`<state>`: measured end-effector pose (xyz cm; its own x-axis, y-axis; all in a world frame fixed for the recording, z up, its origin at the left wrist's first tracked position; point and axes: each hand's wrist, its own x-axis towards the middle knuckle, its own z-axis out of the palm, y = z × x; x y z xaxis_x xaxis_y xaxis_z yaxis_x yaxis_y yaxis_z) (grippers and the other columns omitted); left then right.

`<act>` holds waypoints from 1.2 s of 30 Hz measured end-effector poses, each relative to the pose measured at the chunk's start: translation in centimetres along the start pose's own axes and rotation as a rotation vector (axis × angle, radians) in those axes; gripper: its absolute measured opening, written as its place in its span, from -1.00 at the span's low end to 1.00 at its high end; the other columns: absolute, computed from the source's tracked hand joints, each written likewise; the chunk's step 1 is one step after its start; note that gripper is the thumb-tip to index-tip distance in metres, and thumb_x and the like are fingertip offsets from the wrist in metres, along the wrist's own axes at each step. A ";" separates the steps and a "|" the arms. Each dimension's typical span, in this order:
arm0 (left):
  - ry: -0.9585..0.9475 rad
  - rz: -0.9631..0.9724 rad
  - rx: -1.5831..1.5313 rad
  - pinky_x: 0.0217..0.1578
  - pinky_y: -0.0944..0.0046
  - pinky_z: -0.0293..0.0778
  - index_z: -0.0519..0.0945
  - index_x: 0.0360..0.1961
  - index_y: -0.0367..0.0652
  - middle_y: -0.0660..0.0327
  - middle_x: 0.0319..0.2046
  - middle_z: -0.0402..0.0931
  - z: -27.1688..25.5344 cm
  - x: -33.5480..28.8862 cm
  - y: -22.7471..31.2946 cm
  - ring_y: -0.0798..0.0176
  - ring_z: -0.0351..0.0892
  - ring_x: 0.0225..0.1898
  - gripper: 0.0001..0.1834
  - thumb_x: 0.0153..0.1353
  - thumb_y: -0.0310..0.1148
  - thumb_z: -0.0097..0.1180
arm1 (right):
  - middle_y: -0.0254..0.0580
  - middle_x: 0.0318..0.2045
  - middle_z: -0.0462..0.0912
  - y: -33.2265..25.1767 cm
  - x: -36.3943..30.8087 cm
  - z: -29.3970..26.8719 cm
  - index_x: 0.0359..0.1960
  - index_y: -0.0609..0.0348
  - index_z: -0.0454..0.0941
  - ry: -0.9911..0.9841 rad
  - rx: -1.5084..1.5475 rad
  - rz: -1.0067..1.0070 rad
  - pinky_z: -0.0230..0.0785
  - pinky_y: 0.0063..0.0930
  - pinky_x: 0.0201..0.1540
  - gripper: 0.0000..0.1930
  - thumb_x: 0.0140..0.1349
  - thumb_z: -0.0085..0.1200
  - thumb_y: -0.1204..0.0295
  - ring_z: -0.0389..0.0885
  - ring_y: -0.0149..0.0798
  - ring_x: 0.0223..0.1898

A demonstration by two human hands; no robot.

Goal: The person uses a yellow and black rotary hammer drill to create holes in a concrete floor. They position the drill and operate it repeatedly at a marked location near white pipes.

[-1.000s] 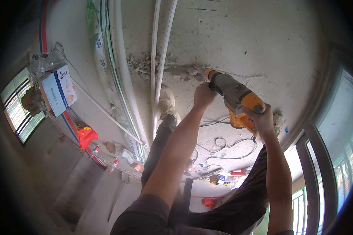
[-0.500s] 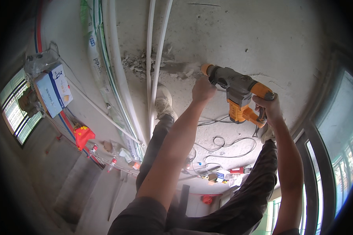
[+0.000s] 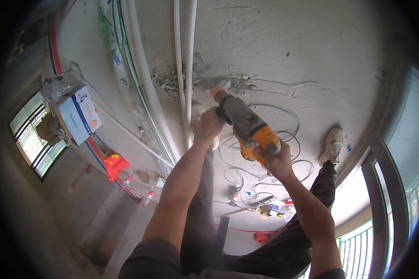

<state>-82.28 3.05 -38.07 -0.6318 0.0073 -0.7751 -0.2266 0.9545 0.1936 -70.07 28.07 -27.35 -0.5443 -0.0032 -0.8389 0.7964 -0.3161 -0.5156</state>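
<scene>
An orange and grey rotary hammer (image 3: 245, 117) slants across the middle of the view, its front end pointing far-left at broken concrete. My left hand (image 3: 211, 122) is closed around it just behind the orange nose; the grip there is mostly hidden by my fingers. At the rear, my right hand (image 3: 279, 162) is wrapped round the orange back handle. The bit cannot be made out clearly. Grey rubble (image 3: 170, 83) lies around a rough broken strip in the floor, beyond the hammer's nose.
Two thin white pipes (image 3: 191, 51) cross the rubble, close to my left shoe. Plastic-wrapped pipes (image 3: 121, 69) lie farther left, near a blue and white box (image 3: 78, 117) and a red bag (image 3: 115, 165). A dark cord (image 3: 299, 128) loops over the floor by my right shoe (image 3: 333, 145).
The hammer has swung left and nearer to me, its rear end moving most. Both hands moved with it and kept hold. My right foot now stands farther right.
</scene>
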 end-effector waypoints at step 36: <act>-0.261 0.259 -0.104 0.03 -0.08 0.64 0.82 -0.10 -0.11 -0.06 -0.12 0.79 5.7 2.0 9.1 -0.17 0.76 0.01 -0.73 0.22 -0.27 0.30 | -0.16 -0.36 0.78 -6.6 -5.4 1.8 -0.11 0.26 0.70 0.413 -0.096 0.039 0.54 -0.30 -0.17 -0.66 0.22 0.49 0.31 0.73 -0.28 -0.36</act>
<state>-81.35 13.47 -41.27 -0.4708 0.3324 -0.8172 -0.1666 0.8761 0.4523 -72.80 28.47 -19.10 -0.3772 0.3733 -0.8476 0.8460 -0.2334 -0.4793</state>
